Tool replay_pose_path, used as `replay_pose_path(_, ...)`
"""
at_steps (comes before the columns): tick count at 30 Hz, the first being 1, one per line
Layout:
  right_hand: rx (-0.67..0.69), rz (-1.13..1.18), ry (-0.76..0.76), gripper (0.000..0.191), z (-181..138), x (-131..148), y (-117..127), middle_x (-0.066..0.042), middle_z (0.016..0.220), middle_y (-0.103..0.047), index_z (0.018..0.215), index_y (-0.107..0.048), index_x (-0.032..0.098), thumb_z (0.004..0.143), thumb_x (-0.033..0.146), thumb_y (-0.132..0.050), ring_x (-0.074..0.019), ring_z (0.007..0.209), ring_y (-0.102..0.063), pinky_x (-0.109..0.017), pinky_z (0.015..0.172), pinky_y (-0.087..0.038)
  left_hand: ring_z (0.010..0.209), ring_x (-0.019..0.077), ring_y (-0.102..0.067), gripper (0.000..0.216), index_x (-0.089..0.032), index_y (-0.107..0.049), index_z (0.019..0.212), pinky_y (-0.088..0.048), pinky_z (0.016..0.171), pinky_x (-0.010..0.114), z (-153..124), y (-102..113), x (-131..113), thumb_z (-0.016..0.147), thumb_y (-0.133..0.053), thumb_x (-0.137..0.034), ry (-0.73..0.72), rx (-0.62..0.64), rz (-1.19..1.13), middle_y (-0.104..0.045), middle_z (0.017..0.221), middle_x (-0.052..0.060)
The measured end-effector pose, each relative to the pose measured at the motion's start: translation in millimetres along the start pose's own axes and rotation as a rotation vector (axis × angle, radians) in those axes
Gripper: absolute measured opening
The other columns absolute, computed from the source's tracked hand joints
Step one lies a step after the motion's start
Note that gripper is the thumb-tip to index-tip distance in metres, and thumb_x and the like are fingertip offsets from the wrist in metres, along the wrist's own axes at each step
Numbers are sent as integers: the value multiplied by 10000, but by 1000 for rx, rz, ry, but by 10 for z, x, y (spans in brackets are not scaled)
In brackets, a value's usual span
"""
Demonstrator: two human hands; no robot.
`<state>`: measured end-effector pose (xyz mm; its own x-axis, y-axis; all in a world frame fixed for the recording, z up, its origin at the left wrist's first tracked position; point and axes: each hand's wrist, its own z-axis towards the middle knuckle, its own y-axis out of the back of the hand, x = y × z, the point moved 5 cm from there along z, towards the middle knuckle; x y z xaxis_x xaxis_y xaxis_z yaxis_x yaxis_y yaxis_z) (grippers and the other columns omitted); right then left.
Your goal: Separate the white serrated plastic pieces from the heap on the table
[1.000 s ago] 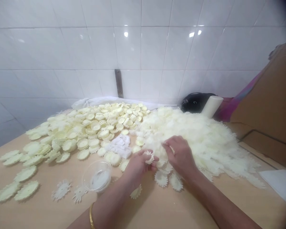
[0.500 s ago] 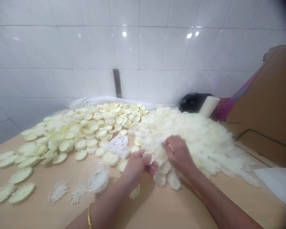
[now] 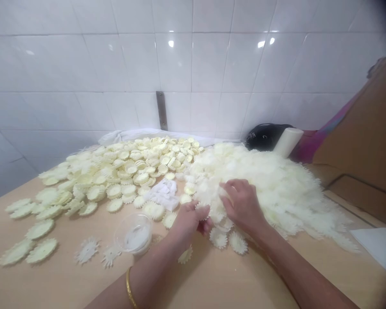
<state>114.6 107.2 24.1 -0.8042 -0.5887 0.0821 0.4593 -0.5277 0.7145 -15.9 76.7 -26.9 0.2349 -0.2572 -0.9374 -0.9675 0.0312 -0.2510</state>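
My left hand (image 3: pixel 191 222) is closed on a small pale disc with a scalloped edge (image 3: pixel 203 211), pinched between thumb and fingers. To its right, my right hand (image 3: pixel 242 204) reaches to the near side of a heap of thin, fluffy cream discs (image 3: pixel 270 184). Its thumb and index finger stand apart with their tips against the heap; nothing clear shows between them. Several loose scalloped discs (image 3: pixel 238 243) lie on the table just below the hands. A clear round tub (image 3: pixel 133 234) with something white in it stands left of my left forearm.
A large pile of thicker pale-yellow scalloped discs (image 3: pixel 116 171) covers the table's left and back. Crumpled white tissue (image 3: pixel 163 194) lies between the piles. Behind the fluffy heap are a white roll (image 3: pixel 287 142) and a black bag (image 3: pixel 263 136). A cardboard box (image 3: pixel 366 128) stands right.
The right hand's thumb and index finger have gone from a pinch to apart, at the fluffy heap. The left hand keeps its disc. The whole view has shifted slightly.
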Motion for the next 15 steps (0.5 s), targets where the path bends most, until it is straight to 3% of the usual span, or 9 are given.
replay_pose_path(3,4,77,-27,282,-1,0,2,-87,917,-554,1018,-545,166,744,186,-483,-236,862,-454,-352,694,-339,326,61,-390,268,-144,-503,641,-292,333,179,-9,-2,-2,654,-616,-386,-17,-12,39,-520,441,-10)
replay_pose_path(12,-9,451,-132,110,27,20,95,-50,768,-604,769,-578,188,791,234,-481,-199,778,-522,-350,707,-394,308,38,-282,382,-166,-458,611,-180,325,170,-51,-17,-42,668,-544,-534,-43,-52,81,-425,378,-50)
replay_pose_path(15,70,616,-134,136,36,92,99,-55,764,-603,773,-582,190,794,296,-500,-193,763,-531,-339,695,-413,322,40,-284,403,-173,-454,635,-176,336,172,-60,-10,-45,653,-535,-568,-42,-65,87,-427,393,-52)
